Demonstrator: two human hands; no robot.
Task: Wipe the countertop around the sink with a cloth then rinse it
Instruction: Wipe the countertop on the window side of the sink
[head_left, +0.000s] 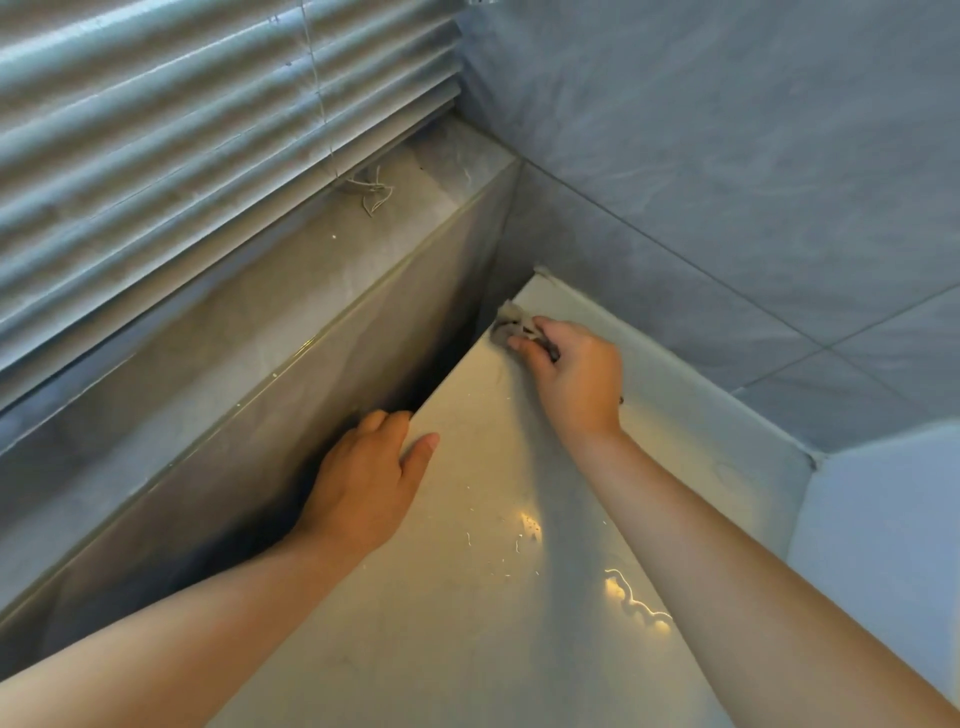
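**Head view: cloth pinned at the table's far corner**

Your right grip (576, 374) is clenched on the cloth (511, 318), a small grey bunched rag pinched between thumb and fingers. The cloth sits on the table (467, 623) at its far corner, where the left edge meets the raised upstand (675, 384) that runs along the right edge. A bit of rag pokes out past your fingertips toward the corner. The rest is under the hand, so you can't tell how much there is.

Your left grip (363, 483) grasps the table's left edge. The fingers are hooked over the edge into the dark gap (441, 374) and the thumb lies flat on top. It is well apart from the cloth, nearer to you along the same edge.

Surroundings:
- The gap separates the left edge from a tiled panel (260, 441).
- A ledge (291, 260) tops that panel, with a loose cord (371, 189) lying on it.
- A slatted blind (182, 130) hangs above the ledge.
- Grey veined wall tiles (727, 182) rise behind the upstand.
- Thin wet streaks (634, 603) and bright glints sit on the table just beside your right forearm.
- Small pale specks are scattered on the table between your two arms.
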